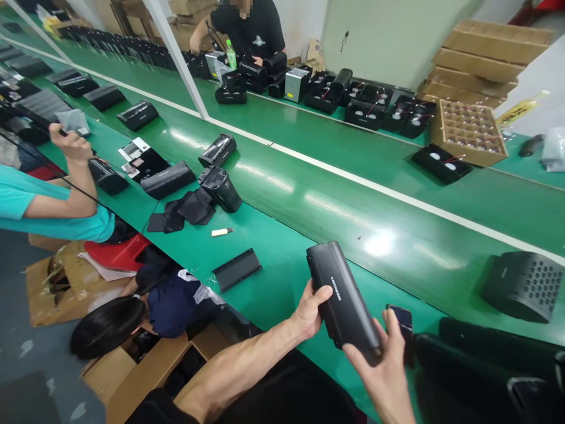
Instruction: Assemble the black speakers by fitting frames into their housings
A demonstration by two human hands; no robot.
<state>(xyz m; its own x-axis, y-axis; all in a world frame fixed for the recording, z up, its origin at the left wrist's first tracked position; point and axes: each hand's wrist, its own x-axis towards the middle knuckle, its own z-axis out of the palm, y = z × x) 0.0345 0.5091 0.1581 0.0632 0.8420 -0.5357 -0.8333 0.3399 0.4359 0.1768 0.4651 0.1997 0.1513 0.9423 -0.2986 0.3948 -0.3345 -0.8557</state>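
A long black plastic housing (348, 306) with white lettering that reads MERKURY is held tilted above the green table (282, 241). On its near left side my left hand (311, 309) grips it, thumb over the top face. My right hand (384, 353) clasps its lower end between thumb and fingers. To the left of the housing, a flat black panel (237, 270) lies on the table. Farther left are a small cream-handled tool (222, 232), several thin black sheets (188, 211) and a black housing standing on end (220, 187).
A green conveyor (309, 176) runs beyond the table, with a perforated black unit (525, 287) on its right. Dark housings (477, 359) crowd my right side. One co-worker (150, 312) bends over cartons; others work at left and across. A divided carton (470, 131) stands at back right.
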